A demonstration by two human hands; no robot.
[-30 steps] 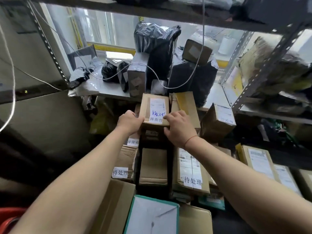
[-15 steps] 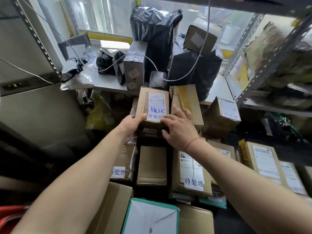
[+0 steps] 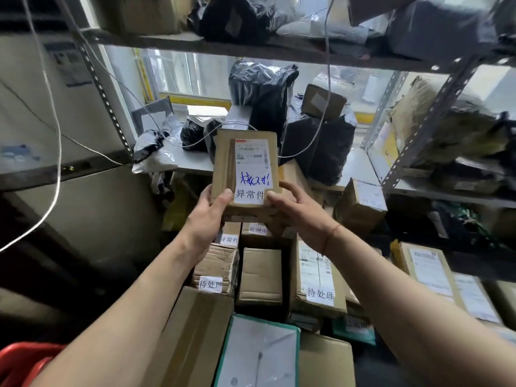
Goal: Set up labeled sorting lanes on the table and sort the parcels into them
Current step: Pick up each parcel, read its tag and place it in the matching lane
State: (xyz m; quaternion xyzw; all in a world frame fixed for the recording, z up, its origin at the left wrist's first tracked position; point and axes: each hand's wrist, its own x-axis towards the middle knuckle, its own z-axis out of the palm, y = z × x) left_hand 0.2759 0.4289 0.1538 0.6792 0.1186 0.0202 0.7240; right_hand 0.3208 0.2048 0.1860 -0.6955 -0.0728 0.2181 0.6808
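Both hands are up on one small cardboard box (image 3: pixel 245 174), held tilted with its labelled face toward the camera, clear above the stack of parcels, most likely so the label can be read. The left hand (image 3: pixel 208 216) grasps the lower left corner, thumb curled over the front edge. The right hand (image 3: pixel 296 210) pinches the lower right corner, thumb on the front near the white tag (image 3: pixel 249 194), fingers wrapped behind. That tag reads 异常件, with blue handwriting just above it and a shipping label (image 3: pixel 251 152) above that. Below, more boxes lie side by side: one tagged 待处理 on the left (image 3: pixel 216 270), a plain one (image 3: pixel 261 275) in the middle, another tagged 待处理 on the right (image 3: pixel 315 280). They read as labelled groups, so this box looks set for whichever group matches its tag. A further tag reading 异常件 (image 3: pixel 229 239) peeks out just under the left hand. Black plastic bags (image 3: pixel 262 93) crowd the shelf (image 3: pixel 192 160) behind, and a white cable (image 3: pixel 325 107) droops across the view, worth watching when the box moves.
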